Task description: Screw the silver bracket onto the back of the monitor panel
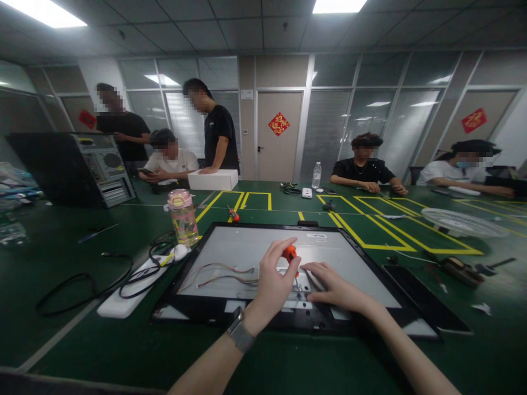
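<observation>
A monitor panel [230, 247] lies on the green table, its silver back up inside a black frame. My left hand [272, 277], with a watch on the wrist, is closed around the orange handle of a screwdriver [290, 252]. The shaft points down at a small metal bracket [302, 286] near the panel's lower edge; whether the tip sits in a screw is too small to tell. Beside the bracket rests my right hand [337, 286], fingers stretched and apart, fingertips by the metal. Thin cables [226, 281] run across the panel to the left of my left hand.
Left of the panel are a white power strip [135, 288], black cables, a pink-lidded bottle [183, 216] and a black computer case [69, 167]. A red-handled tool [234, 214] lies behind the panel. A dark flat panel [426, 299] is at right. Several people are around the table.
</observation>
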The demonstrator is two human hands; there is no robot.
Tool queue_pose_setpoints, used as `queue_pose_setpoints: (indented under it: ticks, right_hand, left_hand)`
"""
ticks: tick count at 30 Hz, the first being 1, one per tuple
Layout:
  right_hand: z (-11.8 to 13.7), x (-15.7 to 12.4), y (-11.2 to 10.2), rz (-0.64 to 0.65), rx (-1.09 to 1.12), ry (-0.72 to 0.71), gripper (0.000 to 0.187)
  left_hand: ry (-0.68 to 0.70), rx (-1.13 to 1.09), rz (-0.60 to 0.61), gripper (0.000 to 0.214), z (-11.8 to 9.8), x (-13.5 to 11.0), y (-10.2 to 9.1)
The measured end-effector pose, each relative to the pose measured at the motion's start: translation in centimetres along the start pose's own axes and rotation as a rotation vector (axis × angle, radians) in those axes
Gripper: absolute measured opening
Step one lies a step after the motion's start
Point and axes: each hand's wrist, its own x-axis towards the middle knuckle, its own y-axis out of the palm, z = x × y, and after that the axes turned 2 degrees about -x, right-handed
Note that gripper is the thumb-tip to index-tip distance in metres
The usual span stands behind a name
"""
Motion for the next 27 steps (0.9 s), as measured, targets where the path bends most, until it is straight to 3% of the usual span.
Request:
queue_pose_setpoints:
  ticks: [3,8,13,19,24,27]
  right_hand:
    - [0.10,-0.01,-0.11,0.009,-0.008,0.003,0.065]
    - [0.19,0.04,-0.14,0.020,-0.004,0.010,0.065]
    - [0.14,0.07,-0.03,0.012,-0.006,0.009,0.067]
    - [0.38,0.08,-0.13,0.021,-0.006,0.030,0.066]
    - [0.66,-0.01,-0.15,0.015,0.009,0.030,0.065]
    - [0.79,-0.06,-0.21,0.026,0.014,0.036,0.065]
  left_hand:
    - [0.019,0.049,-0.030,0.026,-0.17,0.11,-0.23]
    - [0.000,-0.040,0.101,0.038,-0.45,0.01,-0.38]
    - [0.014,0.111,-0.016,0.027,-0.40,-0.09,-0.17]
    - [-0.039,-0.008,0.065,0.036,-0.08,0.17,-0.11]
    - [0.009,0.133,-0.023,0.025,0.16,0.07,0.06]
    - [-0.008,0.085,-0.049,0.029,0.25,0.02,0.06]
